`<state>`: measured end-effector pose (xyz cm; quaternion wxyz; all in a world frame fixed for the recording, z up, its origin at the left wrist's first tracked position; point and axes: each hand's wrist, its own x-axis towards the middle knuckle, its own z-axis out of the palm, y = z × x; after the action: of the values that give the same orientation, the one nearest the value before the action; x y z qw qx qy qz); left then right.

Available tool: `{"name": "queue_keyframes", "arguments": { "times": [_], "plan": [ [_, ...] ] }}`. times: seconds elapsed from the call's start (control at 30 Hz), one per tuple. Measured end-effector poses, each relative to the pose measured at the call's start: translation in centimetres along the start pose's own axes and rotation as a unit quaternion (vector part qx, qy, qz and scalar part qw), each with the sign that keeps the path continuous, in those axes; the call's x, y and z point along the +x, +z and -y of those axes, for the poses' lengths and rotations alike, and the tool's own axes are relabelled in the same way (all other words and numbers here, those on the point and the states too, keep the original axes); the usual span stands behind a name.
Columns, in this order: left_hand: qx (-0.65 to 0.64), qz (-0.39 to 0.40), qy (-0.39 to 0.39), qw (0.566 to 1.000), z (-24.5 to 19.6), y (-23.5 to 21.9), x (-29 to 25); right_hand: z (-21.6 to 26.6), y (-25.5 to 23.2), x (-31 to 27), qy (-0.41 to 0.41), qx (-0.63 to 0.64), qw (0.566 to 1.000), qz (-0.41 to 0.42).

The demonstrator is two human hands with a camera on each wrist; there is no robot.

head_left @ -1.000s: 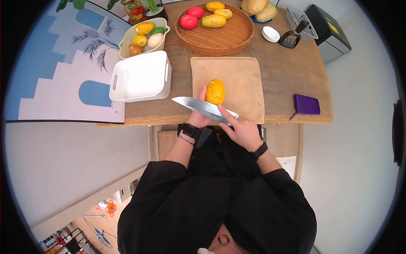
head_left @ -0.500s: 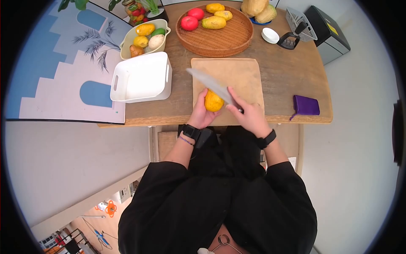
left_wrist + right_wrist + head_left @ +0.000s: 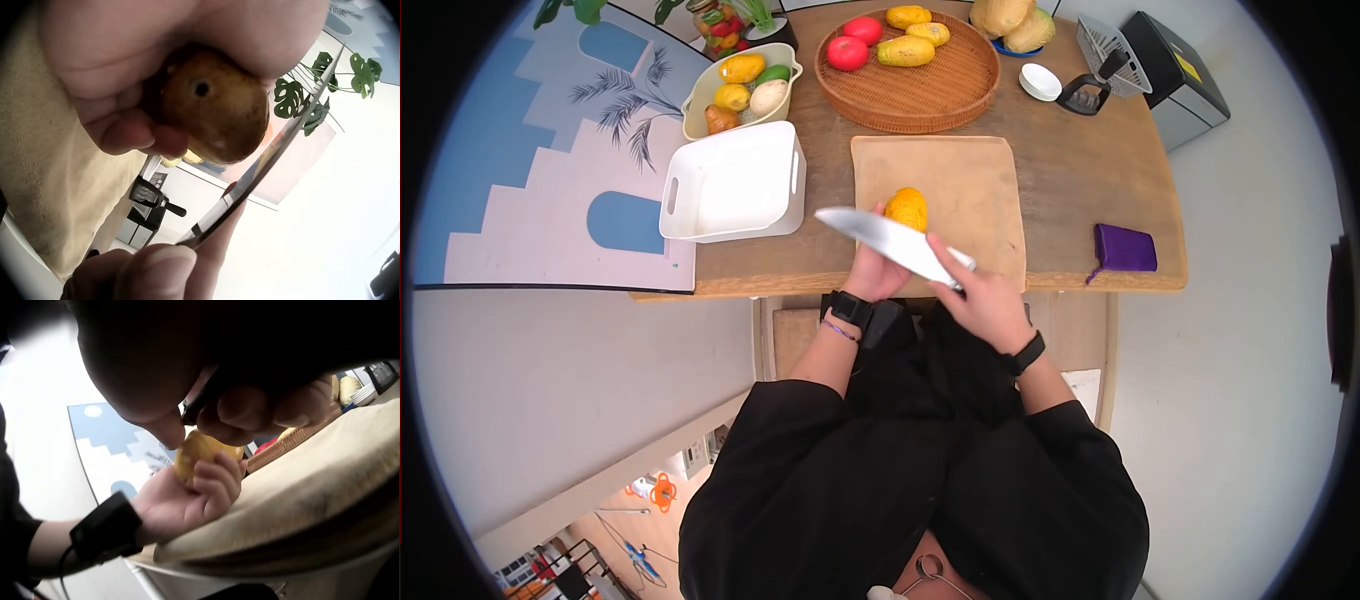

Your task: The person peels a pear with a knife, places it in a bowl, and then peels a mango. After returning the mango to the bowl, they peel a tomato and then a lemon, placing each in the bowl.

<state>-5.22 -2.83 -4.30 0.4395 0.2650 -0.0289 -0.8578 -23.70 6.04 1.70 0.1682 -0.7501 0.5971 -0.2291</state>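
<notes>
In the head view my left hand (image 3: pixel 874 271) holds a yellow mango (image 3: pixel 908 208) over the near part of the board. Its fingers curl round the fruit, as the left wrist view shows, where the mango (image 3: pixel 219 112) has a dark round spot on its end. My right hand (image 3: pixel 990 308) grips a large kitchen knife (image 3: pixel 888 240) by the handle, forefinger along the blade. The blade points left and crosses in front of the mango, hiding its near end. From the left wrist, the knife (image 3: pixel 275 153) appears edge-on beside the fruit.
Under the hands lies a tan cutting board (image 3: pixel 960 165). A white bin (image 3: pixel 735 190) and a cream basket (image 3: pixel 690 115) of produce stand left. Behind is a round wicker tray (image 3: pixel 870 100) with tomatoes and yellow fruit. A purple pouch (image 3: pixel 1125 248) lies right.
The knife swung up and away with its tip raised half a second ago, then came back down toward me across the mango. The left hand turned the mango upward, then back.
</notes>
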Motion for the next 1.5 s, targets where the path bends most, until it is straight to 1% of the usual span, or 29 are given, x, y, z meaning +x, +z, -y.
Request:
{"name": "queue_keyframes", "arguments": {
  "times": [0.03,0.13,0.17,0.2,0.27,0.33,0.4,0.43,0.47,0.5,0.53,0.6,0.63,0.67,0.73,0.77,0.8,0.83,0.87,0.93,1.0,1.03,1.13,1.23,1.27,1.33,1.4,1.47,1.5],
  "plan": [
    [0.030,0.079,-0.014,0.996,-0.2,-1.3,0.5,0.3,0.4,-0.3,-0.022,-0.028,0.999,0.012],
    [0.076,0.090,-0.021,0.993,-0.4,-2.3,0.8,0.4,2.1,-0.7,-0.052,-0.063,0.997,0.013],
    [0.078,0.121,-0.020,0.989,-0.5,-2.9,0.9,0.2,2.7,-0.6,-0.063,-0.057,0.996,-0.019],
    [0.078,0.121,-0.019,0.989,-0.5,-2.4,0.7,0.2,2.9,-0.3,-0.073,-0.052,0.995,-0.052],
    [0.079,0.066,0.008,0.995,-0.1,-1.4,0.3,-0.1,2.7,0.3,-0.072,-0.051,0.995,-0.055],
    [0.086,0.043,0.018,0.995,0.1,0.1,-0.5,-0.5,2.2,0.8,-0.069,-0.050,0.995,-0.057],
    [0.092,0.020,0.027,0.995,0.2,0.2,-0.8,-0.8,1.1,1.4,-0.027,-0.025,0.999,0.031],
    [0.080,0.045,0.022,0.996,0.2,-0.4,-0.7,-1.0,0.4,1.8,-0.027,-0.026,0.999,0.030],
    [0.068,0.071,0.016,0.995,0.0,-1.1,-0.5,-1.1,-0.3,2.2,-0.011,0.036,0.999,0.025],
    [0.060,0.127,-0.001,0.990,-0.6,-0.9,-0.3,-1.2,-0.9,2.7,0.005,0.097,0.995,0.021],
    [0.060,0.128,-0.001,0.990,-0.5,-0.7,-0.3,-1.4,-1.5,3.2,0.005,0.097,0.995,0.021],
    [0.100,0.056,0.014,0.993,-0.4,-0.1,-0.7,-1.8,-2.5,4.0,0.137,-0.006,0.990,0.032],
    [0.100,0.056,0.014,0.993,-0.3,-0.1,-0.7,-1.9,-2.9,4.1,0.155,-0.020,0.987,0.034],
    [0.099,0.051,0.012,0.994,-0.4,-0.2,-0.7,-2.1,-2.8,4.0,0.154,-0.019,0.987,0.033],
    [0.098,0.045,0.013,0.994,-0.6,-0.9,-0.3,-2.4,-2.2,3.2,0.123,0.031,0.992,-0.015],
    [0.100,0.093,0.005,0.991,-0.7,-1.7,0.1,-2.3,-1.8,2.7,0.123,0.032,0.992,-0.013],
    [0.103,0.141,-0.004,0.985,-0.7,-1.9,0.1,-1.9,-1.4,2.1,0.072,0.039,0.996,-0.021],
    [0.102,0.140,-0.006,0.985,-0.5,-2.0,0.2,-1.5,-1.0,1.5,0.021,0.046,0.998,-0.030],
    [0.066,0.102,-0.005,0.993,-0.1,-2.0,0.3,-1.1,-0.5,0.9,0.023,0.046,0.998,-0.030],
    [-0.006,0.025,0.001,1.000,0.0,-1.4,0.5,-0.3,0.3,0.1,-0.047,-0.032,0.998,-0.012],
    [0.026,0.138,-0.031,0.990,-0.7,-1.5,0.1,0.5,0.9,-0.4,-0.043,-0.051,0.998,0.013],
    [0.026,0.137,-0.031,0.990,-0.6,-1.8,0.3,0.7,1.1,-0.5,-0.040,-0.071,0.996,0.039],
    [0.004,0.111,-0.030,0.993,-0.7,-2.5,0.9,0.7,2.2,-0.5,-0.051,-0.068,0.996,0.001],
    [0.002,0.111,-0.029,0.993,-0.6,-2.5,0.8,0.6,1.9,-0.3,-0.067,-0.077,0.995,0.007],
    [0.005,0.094,-0.020,0.995,-0.4,-2.4,0.8,0.4,1.9,-0.3,-0.066,-0.077,0.995,0.007],
    [0.008,0.078,-0.010,0.997,-0.3,-1.0,0.1,-0.1,2.0,0.0,-0.064,-0.071,0.995,-0.036],
    [0.033,-0.018,0.013,0.999,0.0,1.0,-1.2,-0.4,1.4,0.3,-0.048,-0.054,0.997,-0.021],
    [0.019,-0.011,0.012,1.000,0.0,-0.1,-0.7,-1.0,1.0,0.7,-0.031,-0.038,0.999,-0.004],
    [0.005,-0.004,0.009,1.000,0.0,-0.3,-0.8,-1.4,0.9,1.0,-0.018,0.015,1.000,-0.004]
  ]
}}
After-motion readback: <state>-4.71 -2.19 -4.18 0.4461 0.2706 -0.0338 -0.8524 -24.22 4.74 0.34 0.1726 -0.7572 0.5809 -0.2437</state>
